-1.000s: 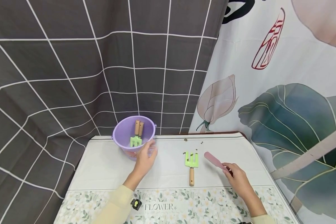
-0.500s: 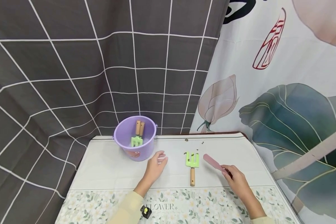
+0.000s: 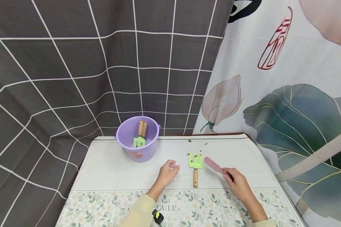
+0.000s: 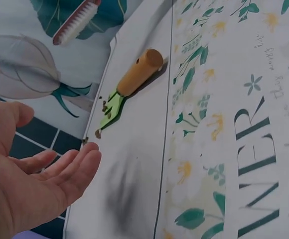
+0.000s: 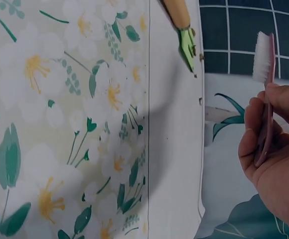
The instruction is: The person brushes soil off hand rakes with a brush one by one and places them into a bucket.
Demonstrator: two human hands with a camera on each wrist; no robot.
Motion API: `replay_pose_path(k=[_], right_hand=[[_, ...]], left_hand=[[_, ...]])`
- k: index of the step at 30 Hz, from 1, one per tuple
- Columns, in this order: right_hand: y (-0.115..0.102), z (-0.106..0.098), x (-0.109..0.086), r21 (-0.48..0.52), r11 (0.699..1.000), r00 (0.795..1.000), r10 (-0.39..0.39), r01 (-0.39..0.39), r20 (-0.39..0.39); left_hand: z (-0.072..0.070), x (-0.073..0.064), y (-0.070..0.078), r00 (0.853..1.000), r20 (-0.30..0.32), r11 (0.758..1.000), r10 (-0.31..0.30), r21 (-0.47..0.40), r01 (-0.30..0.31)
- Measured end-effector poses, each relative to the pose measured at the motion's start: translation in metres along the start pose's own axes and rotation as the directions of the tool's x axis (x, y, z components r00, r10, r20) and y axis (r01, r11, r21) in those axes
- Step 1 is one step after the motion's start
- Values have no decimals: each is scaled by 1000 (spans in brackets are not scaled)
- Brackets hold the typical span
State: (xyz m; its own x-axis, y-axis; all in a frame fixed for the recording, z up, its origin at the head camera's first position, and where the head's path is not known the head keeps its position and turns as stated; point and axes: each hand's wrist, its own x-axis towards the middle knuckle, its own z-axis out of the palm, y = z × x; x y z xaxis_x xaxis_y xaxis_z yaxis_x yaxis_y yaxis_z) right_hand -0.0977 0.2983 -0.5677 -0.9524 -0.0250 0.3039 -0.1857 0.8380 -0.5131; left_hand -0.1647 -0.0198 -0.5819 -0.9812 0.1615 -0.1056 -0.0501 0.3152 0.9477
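My right hand (image 3: pixel 236 183) grips the handle of a pink brush (image 3: pixel 213 164). White bristles show on the brush (image 5: pixel 262 59) in the right wrist view, pointing away from the palm. A green garden fork (image 3: pixel 195 161) with a wooden handle lies on the table between my hands, with small dark crumbs on and around its tines. My left hand (image 3: pixel 167 173) hovers to the left of the fork, holding nothing. In the left wrist view its fingers (image 4: pixel 77 167) are loosely bent, with the fork (image 4: pixel 129 82) beyond them.
A purple bucket (image 3: pixel 152 152) stands at the back left of the table, with small green-headed, wooden-handled tools (image 3: pixel 140 138) inside. A few dark crumbs (image 3: pixel 189 141) lie near the back edge. Behind the table hang a dark grid curtain (image 3: pixel 116 56) and a flowered one (image 3: pixel 244 63).
My left hand has come away from the bucket's rim and moved right and nearer, towards the fork. The right hand with the brush has shifted slightly left.
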Motion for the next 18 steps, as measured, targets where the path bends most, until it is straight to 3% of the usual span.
replay_pose_path(k=[8,12,18], right_hand=[[-2,2,0,4,1000,1000,-20,20,-24],[-3,2,1,1,1000,999,-23,23,-32],[-4,3,1,10,1000,1000,-3,4,-20]], left_hand=[[20,1,5,987,112,993,-112,-9,113],[32,1,5,976,169,991,-134,13,134],[50,2,2,973,173,988,-152,39,147]])
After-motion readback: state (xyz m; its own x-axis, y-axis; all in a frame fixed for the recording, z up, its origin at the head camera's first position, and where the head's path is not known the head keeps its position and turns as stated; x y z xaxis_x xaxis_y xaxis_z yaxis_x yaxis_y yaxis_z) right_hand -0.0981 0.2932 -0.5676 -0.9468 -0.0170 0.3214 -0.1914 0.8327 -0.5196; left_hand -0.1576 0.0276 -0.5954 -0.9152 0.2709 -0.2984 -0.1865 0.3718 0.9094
